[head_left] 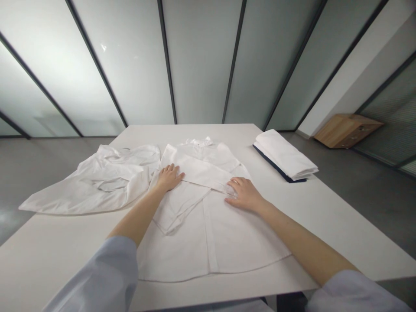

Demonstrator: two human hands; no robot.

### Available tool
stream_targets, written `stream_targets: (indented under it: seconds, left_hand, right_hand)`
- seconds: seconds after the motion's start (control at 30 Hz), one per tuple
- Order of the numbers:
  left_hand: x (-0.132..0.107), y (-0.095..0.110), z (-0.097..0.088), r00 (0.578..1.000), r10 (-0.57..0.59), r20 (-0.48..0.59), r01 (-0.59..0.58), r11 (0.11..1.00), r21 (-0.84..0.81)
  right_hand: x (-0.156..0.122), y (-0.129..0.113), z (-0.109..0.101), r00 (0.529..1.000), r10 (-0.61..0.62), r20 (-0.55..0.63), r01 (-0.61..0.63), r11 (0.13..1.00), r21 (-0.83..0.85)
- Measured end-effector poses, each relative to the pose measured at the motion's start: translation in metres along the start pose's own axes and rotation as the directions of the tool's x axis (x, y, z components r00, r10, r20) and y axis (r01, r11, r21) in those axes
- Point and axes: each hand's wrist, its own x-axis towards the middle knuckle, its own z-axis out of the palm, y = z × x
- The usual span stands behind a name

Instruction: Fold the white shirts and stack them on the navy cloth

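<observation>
Shirt: white, flat at centre of desk, sleeve folded across.
Left hand: fingers apart, palm flat on shirt, 11 o'clock.
Right hand: unclenched, flat on sleeve, 1 o'clock.
Loose garment: crumpled, 10 o'clock.
Folded stack: 2 o'clock.

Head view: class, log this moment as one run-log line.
left hand: flat on folded sleeve | right hand: flat on shirt | crumpled shirt: beside it, left | folded stack: right of it
</observation>
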Motion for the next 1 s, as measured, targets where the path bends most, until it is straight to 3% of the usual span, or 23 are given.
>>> stream_targets:
  seconds: [0.3, 0.53, 0.73, 0.87, 1.0]
  left_hand:
    - [-0.003, 0.0, -0.002, 0.999, -0.012, -0.049, 0.013, 1.0, 0.009]
    - [-0.002, 0.0, 0.002, 0.993, -0.049, -0.109, 0.051, 0.998, 0.022]
    - [-0.002, 0.0, 0.001, 0.995, -0.059, -0.078, 0.062, 0.998, 0.028]
    - [-0.002, 0.0, 0.0, 0.996, -0.064, -0.068, 0.066, 0.998, 0.022]
    - [-0.003, 0.001, -0.003, 0.995, -0.091, 0.041, 0.089, 0.995, 0.043]
  right_hand:
    - [-0.016, -0.003, -0.005, 0.996, -0.072, 0.053, 0.079, 0.985, -0.15]
    - [-0.024, 0.005, -0.006, 0.99, -0.129, -0.049, 0.12, 0.981, -0.15]
    - [-0.026, -0.001, -0.019, 0.975, -0.202, -0.097, 0.186, 0.97, -0.156]
    - [-0.028, -0.005, -0.021, 0.982, -0.182, -0.055, 0.171, 0.971, -0.165]
    - [-0.033, -0.009, -0.021, 0.981, -0.187, 0.047, 0.192, 0.974, -0.122]
